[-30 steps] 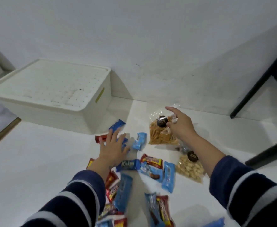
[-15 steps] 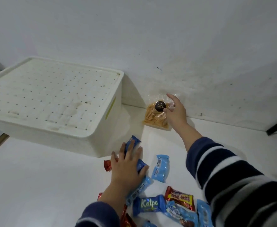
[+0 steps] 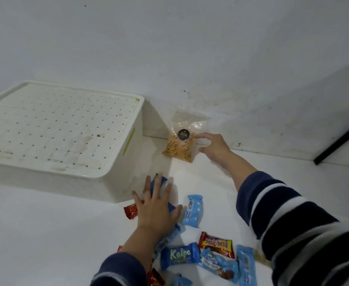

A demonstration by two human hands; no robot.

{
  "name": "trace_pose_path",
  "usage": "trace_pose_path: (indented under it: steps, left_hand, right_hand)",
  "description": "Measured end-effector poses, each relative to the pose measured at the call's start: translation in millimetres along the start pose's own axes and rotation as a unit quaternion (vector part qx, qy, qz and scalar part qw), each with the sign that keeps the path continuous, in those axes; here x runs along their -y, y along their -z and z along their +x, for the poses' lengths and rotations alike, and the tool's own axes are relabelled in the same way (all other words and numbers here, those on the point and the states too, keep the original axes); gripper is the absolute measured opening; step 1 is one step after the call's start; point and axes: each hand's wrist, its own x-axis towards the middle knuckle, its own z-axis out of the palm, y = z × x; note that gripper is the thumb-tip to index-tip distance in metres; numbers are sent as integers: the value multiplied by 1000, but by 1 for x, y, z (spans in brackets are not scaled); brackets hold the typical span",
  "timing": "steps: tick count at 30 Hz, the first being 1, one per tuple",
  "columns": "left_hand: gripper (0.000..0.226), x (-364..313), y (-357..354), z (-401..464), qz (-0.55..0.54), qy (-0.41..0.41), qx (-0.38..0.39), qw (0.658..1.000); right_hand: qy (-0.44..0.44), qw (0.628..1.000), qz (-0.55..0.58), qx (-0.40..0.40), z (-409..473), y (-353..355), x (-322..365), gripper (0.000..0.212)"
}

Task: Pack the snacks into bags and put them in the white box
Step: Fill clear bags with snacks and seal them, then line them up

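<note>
The white box [image 3: 115, 182] stands at the left with its dotted lid on. A clear bag of orange snack sticks [image 3: 179, 146] with a black round sticker leans against the wall just right of the box. My right hand [image 3: 215, 147] hovers beside the bag's right edge, fingers spread, holding nothing. My left hand [image 3: 157, 207] lies flat with spread fingers on a dark blue snack bar [image 3: 159, 181] by the box's near corner. A red wrapper [image 3: 130, 211] and a light blue wrapper [image 3: 194, 210] lie on either side of that hand.
Several wrapped snacks lie on the white floor near me, among them a blue Kalpa bar [image 3: 178, 255] and a red Beng-beng bar [image 3: 216, 243]. A black furniture leg [image 3: 338, 141] slants at the far right. The white wall stands close behind the bag.
My right hand carried the stick bag away from the pile to the wall beside the box and has let go of it. My left hand stayed pressed on the blue bar.
</note>
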Motion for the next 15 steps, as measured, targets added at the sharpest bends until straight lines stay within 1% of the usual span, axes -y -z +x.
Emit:
trace_pose_path:
  steps: [4,7,9,11,13,15]
  left_hand:
    - [72,-41,11,-5,-31,-49,-44,997]
    - [73,-84,8,-15,-98,-96,-56,989]
    - [75,-114,3,-23,-134,-125,-49,982]
    - [79,-143,-2,-31,-176,-138,-20,974]
    - [84,-170,-9,-39,-221,-126,6,967]
    - [90,-194,-19,-50,-246,-108,15,963]
  right_hand:
    - [11,994,-93,56,-46,33,-22,37]
    - [17,986,-153,69,-79,58,-41,33]
    - [6,983,-172,58,-96,76,-53,33]
    - [-8,982,-185,44,-108,94,-67,35]
    - [-36,976,-211,43,-116,110,-85,39]
    - [-77,962,-253,60,-123,123,-103,43]
